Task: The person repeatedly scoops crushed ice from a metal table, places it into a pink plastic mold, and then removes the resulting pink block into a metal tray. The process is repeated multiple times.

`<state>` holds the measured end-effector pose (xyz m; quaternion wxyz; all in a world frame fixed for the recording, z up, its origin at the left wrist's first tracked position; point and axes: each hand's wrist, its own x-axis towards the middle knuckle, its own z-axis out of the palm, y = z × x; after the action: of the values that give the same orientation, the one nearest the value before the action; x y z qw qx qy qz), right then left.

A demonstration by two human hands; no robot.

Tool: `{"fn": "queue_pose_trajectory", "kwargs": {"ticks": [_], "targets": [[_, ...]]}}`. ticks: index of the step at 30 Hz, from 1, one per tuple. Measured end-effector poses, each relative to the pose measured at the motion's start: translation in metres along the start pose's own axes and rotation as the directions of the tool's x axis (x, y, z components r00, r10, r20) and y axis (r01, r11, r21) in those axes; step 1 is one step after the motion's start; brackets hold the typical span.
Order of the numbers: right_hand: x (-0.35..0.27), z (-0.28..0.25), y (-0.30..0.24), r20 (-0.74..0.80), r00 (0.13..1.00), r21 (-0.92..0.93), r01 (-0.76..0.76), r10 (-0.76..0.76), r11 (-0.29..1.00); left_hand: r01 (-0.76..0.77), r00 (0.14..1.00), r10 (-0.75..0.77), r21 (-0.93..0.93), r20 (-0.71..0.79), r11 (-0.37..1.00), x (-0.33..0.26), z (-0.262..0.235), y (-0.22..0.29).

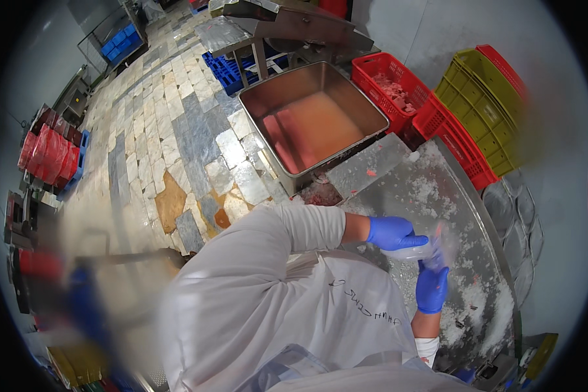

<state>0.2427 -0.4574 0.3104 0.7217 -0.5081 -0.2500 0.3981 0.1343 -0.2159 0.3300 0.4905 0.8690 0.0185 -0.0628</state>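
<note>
My left hand (395, 234), in a blue glove, is closed on a clear plastic bag (443, 247) above the metal table. From below, my right hand (431, 289), also blue-gloved, reaches up with its fingers closed on the same bag. Something whitish shows in the plastic under my left hand; I cannot make out what it is. The bag is thin and crumpled, and its far end is blurred. Beneath both hands lies the steel table (398, 189), strewn with crushed ice (431, 189) and a few small pink scraps.
A deep steel tub (248, 108) with reddish liquid stands beyond the table. Next to it are a red crate (362, 63) with pale pink pieces, another red crate (460, 153) and stacked olive crates (480, 98). Wire racks (526, 228) line the right wall. Tiled floor (137, 130) stretches left.
</note>
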Motion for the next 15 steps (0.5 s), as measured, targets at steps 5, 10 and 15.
{"fn": "queue_pose_trajectory", "kwargs": {"ticks": [5, 10, 15], "targets": [[0.013, 0.035, 0.007, 0.095, 0.995, -0.305, 0.030, -0.001, 0.952, 0.016, 0.995, 0.033, -0.496, 0.091, 0.868, 0.016, 0.028, -0.008], [0.020, -0.004, 0.035, -0.176, 0.982, -0.488, -0.022, -0.074, 0.873, -0.438, 0.870, 0.458, 0.142, -0.180, 0.888, 0.008, 0.018, -0.005], [0.014, 0.036, 0.001, -0.116, 0.960, -0.710, 0.099, -0.253, 0.698, -0.310, 0.795, 0.431, 0.324, -0.427, 0.894, 0.018, 0.012, -0.015]]}}
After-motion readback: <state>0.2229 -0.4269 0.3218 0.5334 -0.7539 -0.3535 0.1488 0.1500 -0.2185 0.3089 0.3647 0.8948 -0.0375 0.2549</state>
